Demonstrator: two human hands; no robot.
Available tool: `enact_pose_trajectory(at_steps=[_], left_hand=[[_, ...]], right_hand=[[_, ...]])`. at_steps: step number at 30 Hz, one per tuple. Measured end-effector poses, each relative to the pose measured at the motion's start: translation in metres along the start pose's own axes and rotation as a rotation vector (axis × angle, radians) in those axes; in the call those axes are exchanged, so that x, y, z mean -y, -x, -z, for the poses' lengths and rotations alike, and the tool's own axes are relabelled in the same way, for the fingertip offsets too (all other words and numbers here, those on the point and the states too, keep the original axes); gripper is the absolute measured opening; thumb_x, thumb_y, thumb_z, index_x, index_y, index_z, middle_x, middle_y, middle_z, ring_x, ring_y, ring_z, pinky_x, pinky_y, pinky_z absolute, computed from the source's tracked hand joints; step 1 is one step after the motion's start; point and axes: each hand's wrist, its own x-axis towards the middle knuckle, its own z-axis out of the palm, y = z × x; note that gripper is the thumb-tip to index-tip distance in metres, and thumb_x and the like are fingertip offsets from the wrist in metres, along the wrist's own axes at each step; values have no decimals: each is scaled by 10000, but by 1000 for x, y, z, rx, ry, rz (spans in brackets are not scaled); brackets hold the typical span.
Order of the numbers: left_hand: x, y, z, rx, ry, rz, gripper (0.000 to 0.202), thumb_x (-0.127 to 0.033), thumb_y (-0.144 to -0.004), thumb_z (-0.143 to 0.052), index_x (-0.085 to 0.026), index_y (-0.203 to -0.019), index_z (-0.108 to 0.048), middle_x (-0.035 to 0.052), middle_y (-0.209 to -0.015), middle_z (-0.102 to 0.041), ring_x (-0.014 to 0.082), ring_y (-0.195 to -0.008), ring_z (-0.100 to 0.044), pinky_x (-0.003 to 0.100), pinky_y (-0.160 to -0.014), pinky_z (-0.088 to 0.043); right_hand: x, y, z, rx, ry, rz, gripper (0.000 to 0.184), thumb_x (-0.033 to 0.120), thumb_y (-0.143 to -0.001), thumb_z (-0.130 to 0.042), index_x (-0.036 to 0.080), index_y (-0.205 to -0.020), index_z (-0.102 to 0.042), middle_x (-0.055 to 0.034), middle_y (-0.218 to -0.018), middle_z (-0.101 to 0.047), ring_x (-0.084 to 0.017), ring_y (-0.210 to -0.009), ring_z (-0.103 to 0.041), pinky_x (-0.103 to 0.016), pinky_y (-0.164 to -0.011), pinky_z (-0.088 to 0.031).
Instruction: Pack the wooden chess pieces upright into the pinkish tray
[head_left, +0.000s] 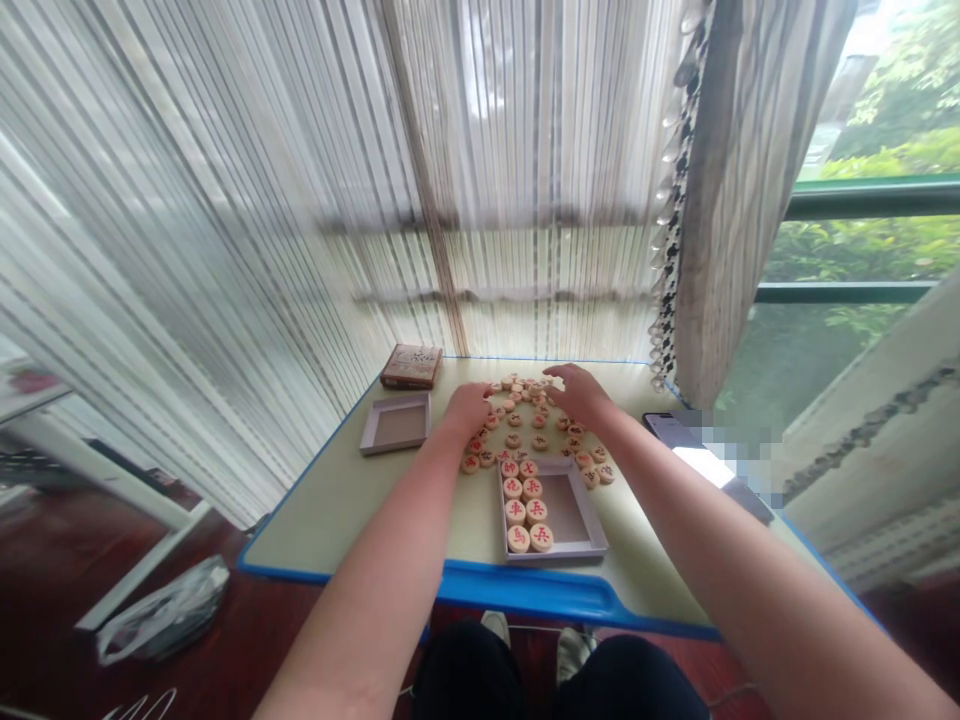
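Observation:
Several round wooden chess pieces [525, 425] with red characters lie scattered across the middle of a small table [337, 500]. My left hand [466, 407] rests palm down on the pieces at the left of the pile, fingers curled over them. My right hand [577, 392] hovers over the right side of the pile with its fingers spread. In front of the pile an open shallow box [570, 515] holds several pieces lined up in two columns along its left side.
An empty box lid [396, 423] lies at the left of the table, a closed patterned box [411, 365] behind it. A phone [679, 430] lies at the right edge. Striped curtains hang behind the table. My knees show below the blue front edge.

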Motion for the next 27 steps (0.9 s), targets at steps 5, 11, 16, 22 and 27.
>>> enact_pose_trajectory(at_steps=[5, 11, 16, 22, 27], left_hand=[[1, -2, 2, -47, 70, 26, 326, -129, -692, -547, -147, -991, -677, 78, -947, -691, 177, -870, -617, 258, -822, -462], [6, -6, 5, -101, 79, 174, 335, -137, -767, -458, -157, -1026, -668, 84, -1009, -683, 170, -941, -611, 253, -860, -447], [7, -4, 4, 77, -19, 134, 289, -267, -747, -532, -183, -966, -702, 97, -958, -696, 204, -920, -619, 280, -840, -452], [10, -1, 3, 107, -81, 89, 299, -344, -780, -486, -196, -872, -729, 106, -875, -699, 206, -822, -624, 284, -756, -465], [11, -1, 5, 128, -62, 86, 283, -386, -742, -550, -194, -851, -727, 95, -832, -701, 209, -792, -623, 293, -747, -466]], right_hand=[[11, -30, -21, 78, 78, 27, 296, 327, -772, -545, 198, -1009, -666, -85, -1020, -617, -197, -918, -570, -281, -800, -419], [5, -31, -45, 60, 58, -9, 285, 256, -721, -558, 174, -964, -683, -97, -981, -612, -173, -838, -587, -250, -754, -424], [5, -38, -34, 81, -20, -44, 278, 240, -712, -547, 185, -944, -689, -53, -863, -679, -163, -778, -600, -244, -691, -434], [21, -37, -10, 306, -141, -16, 168, 283, -632, -641, 194, -756, -709, -24, -718, -682, -166, -681, -603, -254, -595, -429], [28, -32, -5, 444, -83, 50, 164, 211, -615, -657, 210, -767, -717, -20, -714, -681, -169, -666, -597, -273, -606, -440]])
